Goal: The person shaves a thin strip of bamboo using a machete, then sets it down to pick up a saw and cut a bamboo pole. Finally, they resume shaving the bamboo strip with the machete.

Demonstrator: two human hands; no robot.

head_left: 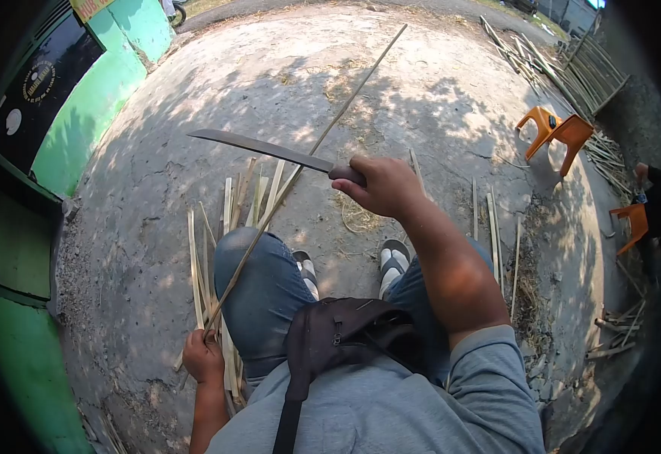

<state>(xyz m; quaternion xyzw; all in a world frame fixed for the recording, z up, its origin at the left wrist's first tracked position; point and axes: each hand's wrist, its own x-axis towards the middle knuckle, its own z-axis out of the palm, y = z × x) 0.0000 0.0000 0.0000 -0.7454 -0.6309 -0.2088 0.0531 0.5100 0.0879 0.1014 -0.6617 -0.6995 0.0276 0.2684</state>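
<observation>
A long machete (262,150) with a dark handle is gripped in my right hand (376,184), its blade pointing left. The blade crosses a long thin bamboo strip (338,113), which runs from the lower left up to the top middle. Near its lower end, my left hand (203,356) is closed around this strip beside my left thigh. The strip passes over my left knee (251,253). Around my left leg lie several pale split bamboo pieces (194,265) on the ground.
More bamboo strips (494,234) lie by my right leg. Orange plastic stools (570,136) stand at the right, with bamboo piles (527,57) behind. A person (654,204) sits at the far right. A green wall (81,144) is on the left.
</observation>
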